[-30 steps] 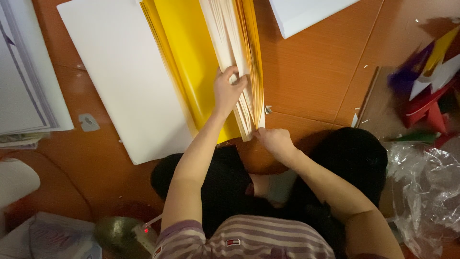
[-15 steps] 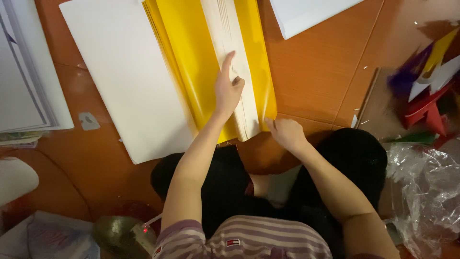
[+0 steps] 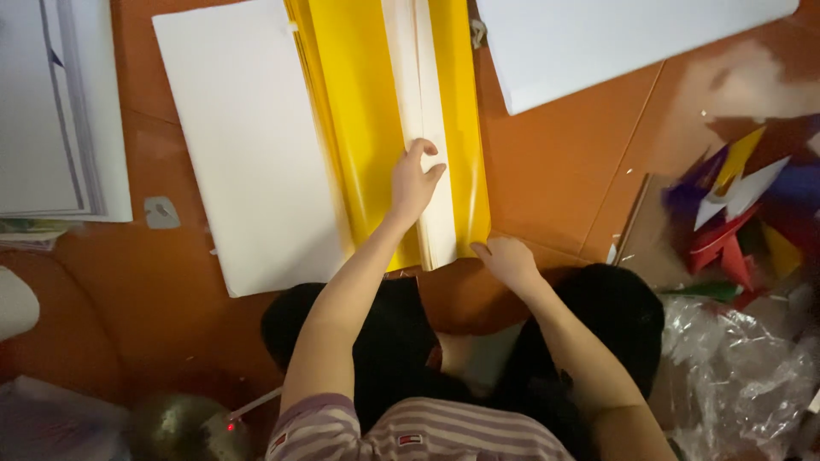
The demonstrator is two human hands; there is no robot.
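A stack of glossy yellow sheets [image 3: 359, 111] lies on the orange-brown floor [image 3: 555, 162], with a band of cream-white sheet edges [image 3: 420, 94] running down its middle. My left hand [image 3: 414, 179] presses flat on the white band, fingers bent. At the stack's near right corner, my right hand [image 3: 506, 259] rests with its fingertips touching the yellow edge. Neither hand lifts anything.
A large white sheet [image 3: 243, 145] lies left of the yellow stack, another white sheet [image 3: 598, 43] at the top right. White sheets are stacked [image 3: 51, 111] at far left. Coloured paper scraps [image 3: 743, 205] and crumpled clear plastic [image 3: 735, 367] sit at right. My dark-trousered legs [image 3: 598, 316] are below.
The fanned-up sheets under my left hand have dropped flat onto the stack. My left hand slid up onto the white band; my right hand moved to the stack's near right corner.
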